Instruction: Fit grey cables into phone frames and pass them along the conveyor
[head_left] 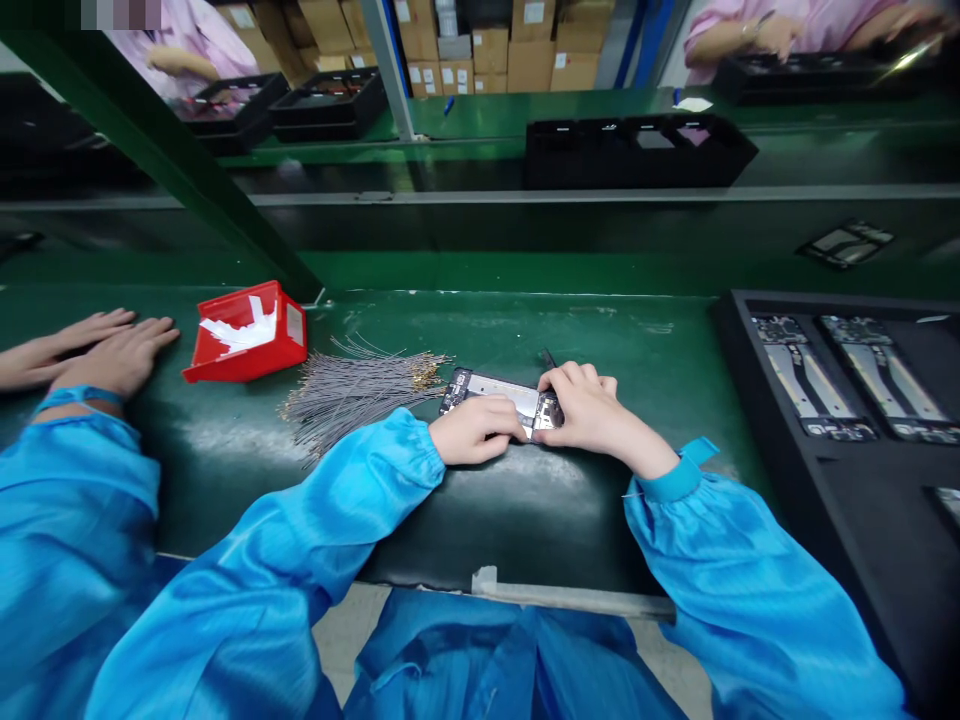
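A partly built phone frame (487, 384) with a silver middle and dark circuit parts at both ends lies on the green bench in front of me. My left hand (480, 430) is closed at its near edge, fingers curled over the silver part. Around the right end of the frame, my right hand (581, 405) is closed, thumb on the near side and fingers on the far side. A thin dark piece (550, 357) sticks up by my right fingers; its kind is unclear. Left of the frame lies a bundle of thin grey cables (360, 390) with gold-coloured ends.
A red bin (292, 335) with white paper strips stands left of the cables. A co-worker's hands (112, 355) rest at the far left. On the right, a black tray (817, 500) holds several phone frames. A green post (187, 170) slants down behind the bin. People work across the bench.
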